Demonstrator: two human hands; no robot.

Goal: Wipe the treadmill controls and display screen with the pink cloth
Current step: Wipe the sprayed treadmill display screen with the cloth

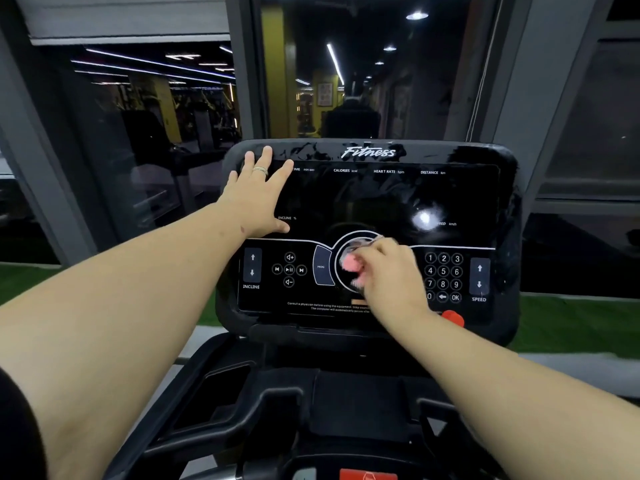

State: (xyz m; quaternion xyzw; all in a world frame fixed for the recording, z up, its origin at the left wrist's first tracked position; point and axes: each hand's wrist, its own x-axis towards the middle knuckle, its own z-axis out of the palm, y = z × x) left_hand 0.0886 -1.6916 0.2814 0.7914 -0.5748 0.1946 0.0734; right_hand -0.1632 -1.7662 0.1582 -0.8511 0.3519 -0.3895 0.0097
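The black treadmill console (370,154) fills the middle of the head view. Its dark display screen (367,199) sits above a control panel (289,270) with incline, media, number and speed buttons. My right hand (391,275) is closed on a bunched pink cloth (349,263) and presses it onto the round centre dial (356,237). The cloth looks blurred and most of it is hidden in my fist. My left hand (256,195) lies flat with spread fingers on the screen's upper left corner, a ring on one finger.
A red safety knob (453,318) sticks out below the number keypad (443,277). Black handlebars and a tray (311,403) lie below the console. A large window (346,64) with reflections stands behind, and green turf (571,323) runs along the floor.
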